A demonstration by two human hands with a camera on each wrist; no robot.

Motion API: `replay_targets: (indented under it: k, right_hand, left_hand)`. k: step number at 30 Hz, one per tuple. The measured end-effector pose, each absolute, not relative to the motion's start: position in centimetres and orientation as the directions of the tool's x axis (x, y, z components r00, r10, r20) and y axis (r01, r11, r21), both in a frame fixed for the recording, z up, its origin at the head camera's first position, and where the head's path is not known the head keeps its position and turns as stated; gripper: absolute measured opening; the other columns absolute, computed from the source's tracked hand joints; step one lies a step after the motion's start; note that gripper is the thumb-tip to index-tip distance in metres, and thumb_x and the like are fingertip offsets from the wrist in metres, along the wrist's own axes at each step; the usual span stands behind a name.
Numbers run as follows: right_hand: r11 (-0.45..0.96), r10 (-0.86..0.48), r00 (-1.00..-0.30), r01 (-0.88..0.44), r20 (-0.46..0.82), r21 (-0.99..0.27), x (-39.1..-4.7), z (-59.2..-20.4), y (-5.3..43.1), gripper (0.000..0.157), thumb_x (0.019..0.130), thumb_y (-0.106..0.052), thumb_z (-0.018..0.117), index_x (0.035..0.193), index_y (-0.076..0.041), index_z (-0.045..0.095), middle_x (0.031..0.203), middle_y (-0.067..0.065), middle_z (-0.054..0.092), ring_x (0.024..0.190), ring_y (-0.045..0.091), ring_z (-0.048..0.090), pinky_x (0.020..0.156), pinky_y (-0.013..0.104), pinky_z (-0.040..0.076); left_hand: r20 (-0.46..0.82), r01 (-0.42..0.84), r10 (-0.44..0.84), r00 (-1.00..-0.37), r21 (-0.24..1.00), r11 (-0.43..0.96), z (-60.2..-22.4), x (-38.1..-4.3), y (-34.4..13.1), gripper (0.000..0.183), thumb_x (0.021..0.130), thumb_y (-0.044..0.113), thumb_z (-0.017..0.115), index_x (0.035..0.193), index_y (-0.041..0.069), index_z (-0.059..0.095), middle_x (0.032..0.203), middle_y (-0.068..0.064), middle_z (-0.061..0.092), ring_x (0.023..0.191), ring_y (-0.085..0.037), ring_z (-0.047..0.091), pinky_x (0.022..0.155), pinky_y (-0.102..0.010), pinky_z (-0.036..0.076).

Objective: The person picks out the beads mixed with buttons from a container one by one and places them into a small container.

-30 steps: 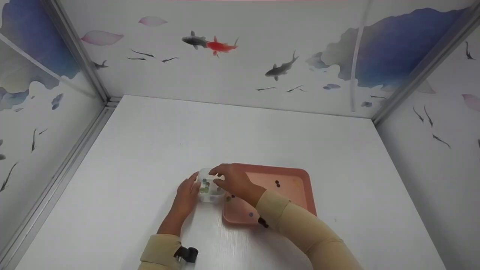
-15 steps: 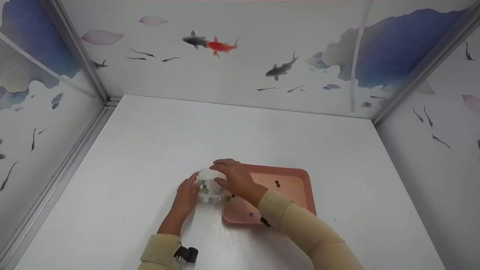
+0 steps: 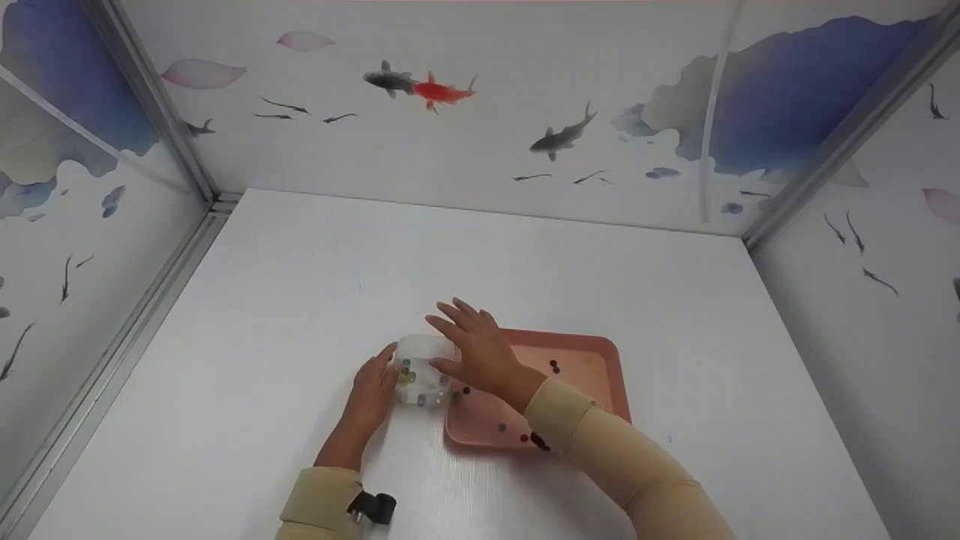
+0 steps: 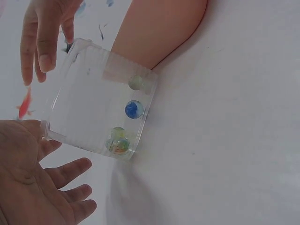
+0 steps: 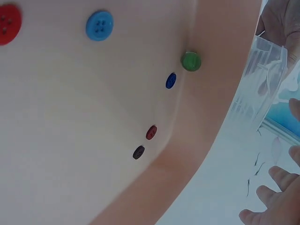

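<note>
A clear plastic box stands left of the pink tray. Inside lie several glass marbles, among them a blue swirled marble and a pale green marble. My left hand rests against the box's left side, its fingers loosely extended near the rim in the left wrist view. Over the box's right edge and the tray's left rim hovers my right hand, fingers spread, holding nothing. A green marble sits in the tray beside a dark blue button.
The pink tray also bears a light blue button, a red button, a dark red button and a black button. White walls with painted fish surround the white table.
My right hand has moved from over the box's opening slightly up and right, and its bent fingers have straightened and spread. My left hand and the box stay put.
</note>
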State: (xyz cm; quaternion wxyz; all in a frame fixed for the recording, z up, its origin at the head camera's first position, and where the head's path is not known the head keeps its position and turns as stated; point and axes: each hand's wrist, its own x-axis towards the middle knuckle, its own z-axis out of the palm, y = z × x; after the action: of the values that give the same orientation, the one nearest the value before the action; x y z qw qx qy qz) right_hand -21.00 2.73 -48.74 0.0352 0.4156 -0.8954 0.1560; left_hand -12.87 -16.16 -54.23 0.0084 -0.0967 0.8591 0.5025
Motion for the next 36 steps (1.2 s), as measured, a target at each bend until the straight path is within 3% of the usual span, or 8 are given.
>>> replay_targets:
  k: [14,27,36]
  right_hand:
    - [0.663,-0.682,-0.719,-0.685,0.134,-0.301,-21.5,-48.6,4.1,0.073,0.089,-0.046,0.067,0.150,-0.020,0.036,0.156,0.004,0.032,0.146,0.026,0.024,0.114,0.054,0.027]
    - [0.628,-0.689,-0.702,-0.702,0.180,-0.337,-21.8,-49.0,5.4,0.073,0.087,-0.038,0.072,0.148,-0.015,0.039,0.154,0.007,0.036,0.142,0.028,0.031,0.112,0.052,0.030]
    - [0.641,-0.664,-0.733,-0.661,0.151,-0.390,-22.1,-49.6,6.1,0.072,0.086,-0.035,0.073,0.147,-0.016,0.041,0.153,0.005,0.037,0.140,0.024,0.035,0.112,0.048,0.033]
  left_hand:
    - [-0.104,-0.167,-0.158,-0.982,0.872,0.461,-54.3,-12.8,-16.1,0.047,0.105,0.020,0.036,0.148,0.001,0.033,0.144,-0.025,0.042,0.138,-0.042,0.031,0.115,-0.054,0.021]
    - [-0.117,-0.176,-0.158,-0.980,0.883,0.436,-54.7,-12.9,-16.2,0.049,0.106,0.024,0.037,0.149,0.002,0.032,0.147,-0.025,0.039,0.140,-0.043,0.029,0.116,-0.055,0.019]
    - [-0.128,-0.191,-0.169,-0.977,0.876,0.443,-54.6,-12.8,-16.1,0.049,0.105,0.024,0.037,0.150,0.003,0.031,0.147,-0.024,0.039,0.140,-0.042,0.028,0.116,-0.055,0.019]
